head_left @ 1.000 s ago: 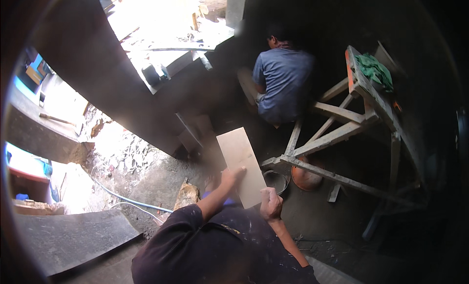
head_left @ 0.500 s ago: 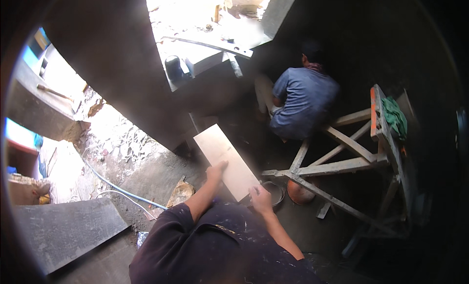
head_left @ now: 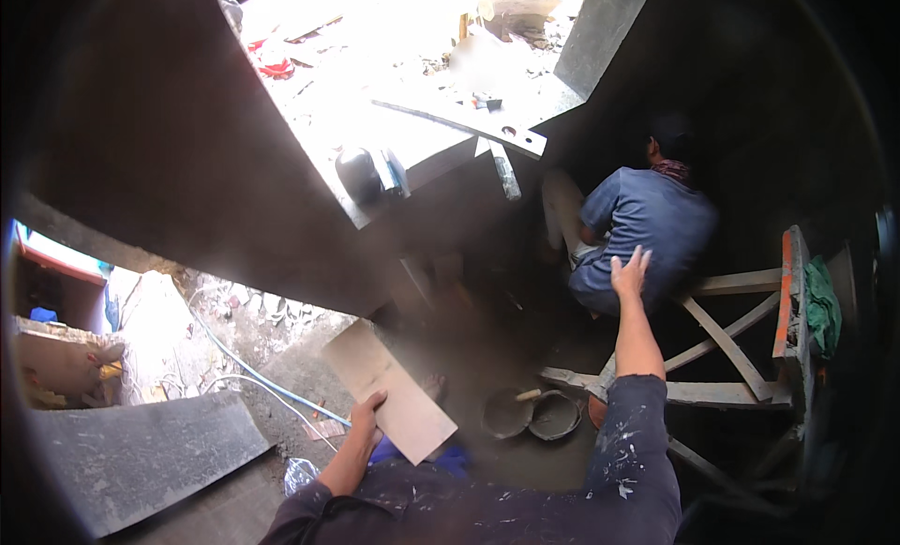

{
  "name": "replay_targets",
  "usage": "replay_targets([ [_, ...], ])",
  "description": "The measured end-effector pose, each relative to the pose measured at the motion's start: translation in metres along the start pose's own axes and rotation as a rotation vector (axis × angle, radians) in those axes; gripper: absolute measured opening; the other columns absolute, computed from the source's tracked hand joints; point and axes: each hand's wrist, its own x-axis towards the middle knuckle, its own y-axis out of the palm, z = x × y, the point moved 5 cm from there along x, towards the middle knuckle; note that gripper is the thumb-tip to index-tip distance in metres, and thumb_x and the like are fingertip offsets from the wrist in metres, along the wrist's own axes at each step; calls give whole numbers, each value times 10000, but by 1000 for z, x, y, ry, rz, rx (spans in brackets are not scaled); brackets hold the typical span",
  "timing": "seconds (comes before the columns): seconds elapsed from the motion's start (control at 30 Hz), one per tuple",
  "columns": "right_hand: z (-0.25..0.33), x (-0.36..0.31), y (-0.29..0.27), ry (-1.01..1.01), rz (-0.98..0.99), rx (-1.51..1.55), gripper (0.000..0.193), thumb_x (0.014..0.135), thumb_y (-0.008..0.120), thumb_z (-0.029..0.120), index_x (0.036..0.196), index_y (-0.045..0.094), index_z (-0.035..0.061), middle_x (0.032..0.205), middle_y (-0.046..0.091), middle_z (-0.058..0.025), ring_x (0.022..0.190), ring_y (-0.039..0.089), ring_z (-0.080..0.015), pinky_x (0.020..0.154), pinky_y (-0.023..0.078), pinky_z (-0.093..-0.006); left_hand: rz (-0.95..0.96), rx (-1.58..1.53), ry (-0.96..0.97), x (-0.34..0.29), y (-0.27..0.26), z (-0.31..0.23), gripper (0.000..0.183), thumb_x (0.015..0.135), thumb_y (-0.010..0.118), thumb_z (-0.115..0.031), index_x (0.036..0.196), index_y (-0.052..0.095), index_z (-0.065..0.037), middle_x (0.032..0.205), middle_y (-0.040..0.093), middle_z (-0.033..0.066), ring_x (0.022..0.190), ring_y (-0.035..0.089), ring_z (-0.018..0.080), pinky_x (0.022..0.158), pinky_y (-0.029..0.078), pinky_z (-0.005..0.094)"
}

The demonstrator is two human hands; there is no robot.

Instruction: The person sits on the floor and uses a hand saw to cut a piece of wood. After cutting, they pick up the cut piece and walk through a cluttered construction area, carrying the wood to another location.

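Left hand (head_left: 367, 412) gripping tile (head_left: 389, 388), right hand (head_left: 629, 272) outstretched.

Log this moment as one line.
left hand: grips tile at its edge | right hand: open, raised, stretched toward crouching person | below: two bowls | right: wooden trestle

- tile (head_left: 389, 388): pale tan, plain, no pattern
- own sleeves (head_left: 637, 451): dark navy, white paint flecks
- co-worker's shirt (head_left: 652, 228): blue; red-brown scarf at the neck
- wooden trestle (head_left: 741, 358): pale wood, orange-red edge on top
- cloth (head_left: 823, 306) on trestle: green
- hose (head_left: 253, 376): light blue
- two pans (head_left: 530, 416): dark grey
- slab (head_left: 141, 456): dark grey
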Motion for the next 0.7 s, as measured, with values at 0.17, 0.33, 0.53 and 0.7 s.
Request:
replay_targets([
  [0.17, -6, 40, 43, 323, 745, 421, 720, 981, 651, 529, 1522, 480, 86, 1485, 582, -192, 1358, 553, -378, 1105, 424, -489, -54, 76, 15, 5, -31, -22, 532, 916, 673, -79, 1389, 482, 71, 1263, 654, 219, 1158, 666, 374, 1065, 533, 513],
  [0.33, -18, -100, 119, -94, 448, -111, 466, 946, 630, 462, 1228, 700, 98, 1162, 740, -214, 1080, 701, -426, 951, 550, -510, 34, 50, -27, 31, 19, -23, 515, 915, 685, -86, 1370, 502, 68, 1246, 663, 210, 1142, 673, 368, 1050, 543, 515],
  [0.53, -114, -499, 202, 620, 1330, 442, 333, 975, 669, 418, 1061, 722, 100, 914, 712, -65, 744, 654, -207, 567, 492, -378, 226, 124, -95, 63, 87, 13, 507, 898, 718, -94, 1340, 533, 70, 1214, 681, 190, 1088, 697, 341, 1005, 574, 492],
  [0.7, -134, -595, 116, 550, 986, 385, 468, 921, 722, 372, 1259, 716, 49, 1107, 763, -167, 1006, 739, -246, 909, 567, -383, 280, 211, -167, 63, 131, 22, 518, 874, 736, -80, 1339, 552, 56, 1198, 691, 179, 1082, 698, 328, 984, 582, 476],
])
